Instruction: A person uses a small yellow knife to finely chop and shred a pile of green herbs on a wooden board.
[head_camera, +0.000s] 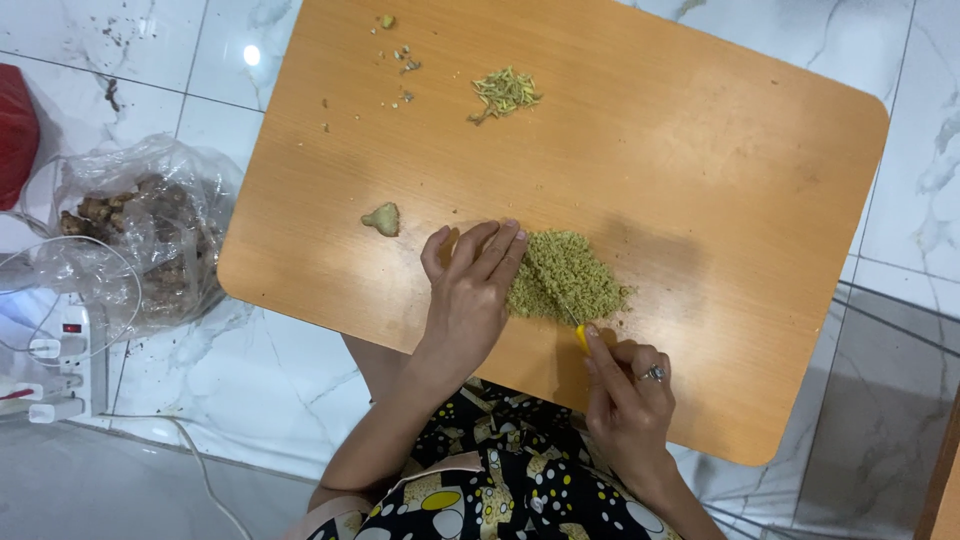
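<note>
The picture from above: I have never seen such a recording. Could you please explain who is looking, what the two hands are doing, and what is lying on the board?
There is no machine here. A person wears a camera on the head, so this single view looks down at their own hands. The left hand rests flat on a wooden board, against a pile of finely chopped greenish bits. The right hand holds a knife with a yellow handle, its blade in the pile. Also on the board lie one small uncut piece and a small heap of thin strips. On the marble floor at the left sit a clear plastic bag of brown roots and a white power strip.
</note>
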